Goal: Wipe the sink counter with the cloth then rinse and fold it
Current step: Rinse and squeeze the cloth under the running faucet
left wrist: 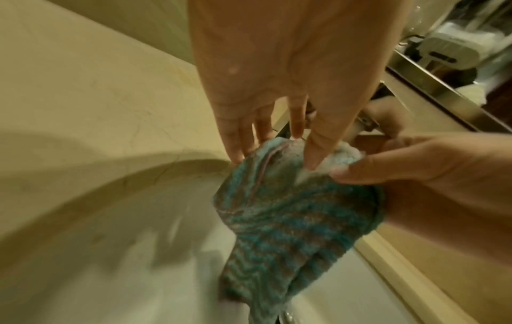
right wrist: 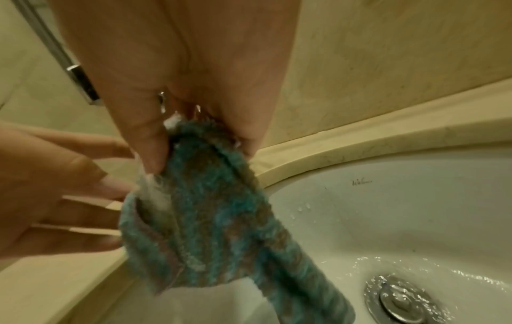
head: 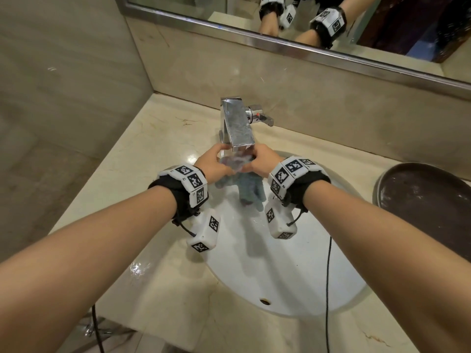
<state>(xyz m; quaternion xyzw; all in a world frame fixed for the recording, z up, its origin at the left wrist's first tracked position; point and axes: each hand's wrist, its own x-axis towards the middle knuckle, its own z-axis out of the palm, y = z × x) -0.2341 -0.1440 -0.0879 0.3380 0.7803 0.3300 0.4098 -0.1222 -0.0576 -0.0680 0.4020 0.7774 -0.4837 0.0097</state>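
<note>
A blue-green striped cloth (head: 248, 186) hangs wet over the white sink basin (head: 293, 271), right under the chrome tap (head: 237, 126), with water running onto its top. My left hand (head: 216, 161) pinches the cloth's upper left edge. My right hand (head: 262, 160) pinches the upper right edge. In the left wrist view the cloth (left wrist: 291, 219) hangs from my left fingers (left wrist: 315, 149), with the right hand (left wrist: 415, 162) beside them. In the right wrist view the cloth (right wrist: 210, 208) droops from my right hand (right wrist: 155, 140) towards the drain (right wrist: 399, 302).
The beige marble counter (head: 158, 154) surrounds the basin. A dark round tray (head: 428, 200) sits on the counter at the right. A mirror (head: 331, 24) runs along the back wall. The tap's handle (head: 260, 115) sticks out to the right. Cables hang from both wrists.
</note>
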